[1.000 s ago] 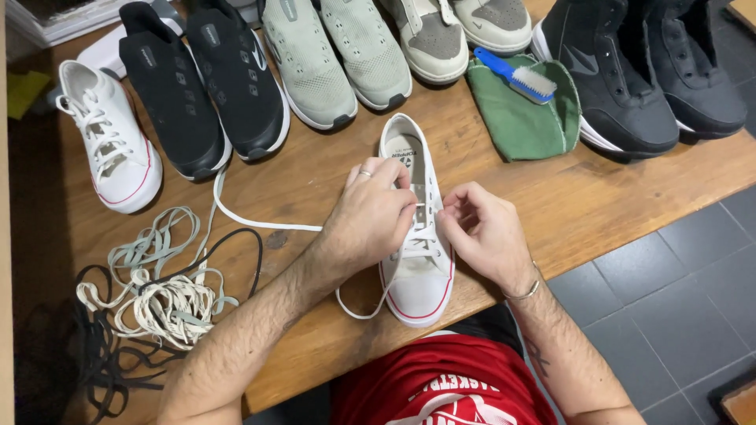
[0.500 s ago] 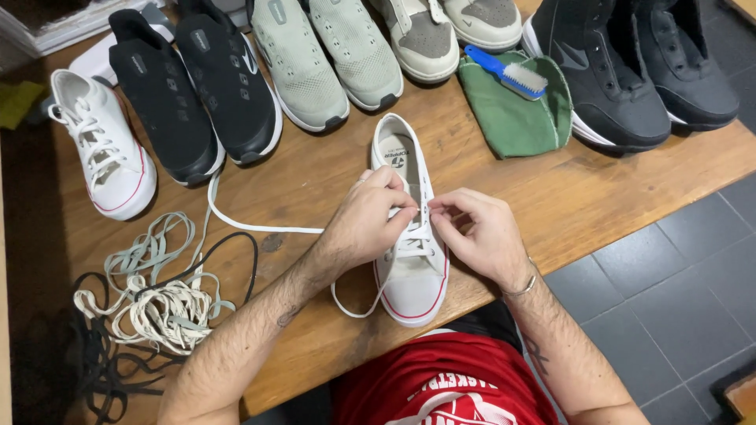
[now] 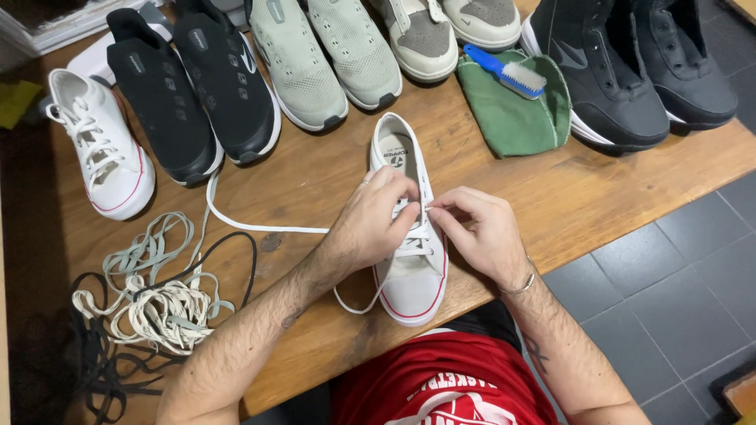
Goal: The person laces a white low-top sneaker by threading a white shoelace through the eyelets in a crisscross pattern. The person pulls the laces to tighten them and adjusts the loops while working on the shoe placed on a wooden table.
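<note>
White sneaker (image 3: 409,267) lies toe-toward-person at table (image 3: 598,197) edge. Left hand (image 3: 370,224) rests over its eyelets, fingers pinching lace (image 3: 260,227). Right hand (image 3: 484,232) beside it, fingertips pinched at the lacing.

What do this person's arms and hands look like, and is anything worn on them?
Both forearms are bare and hairy, with no sleeves or gloves. The left hand has a thin ring on one finger, and a small dark tattoo marks the left forearm. The right hand has a slim metal bracelet at the wrist, and there is a dark tattoo further up that forearm. A red shirt covers the torso.
</note>
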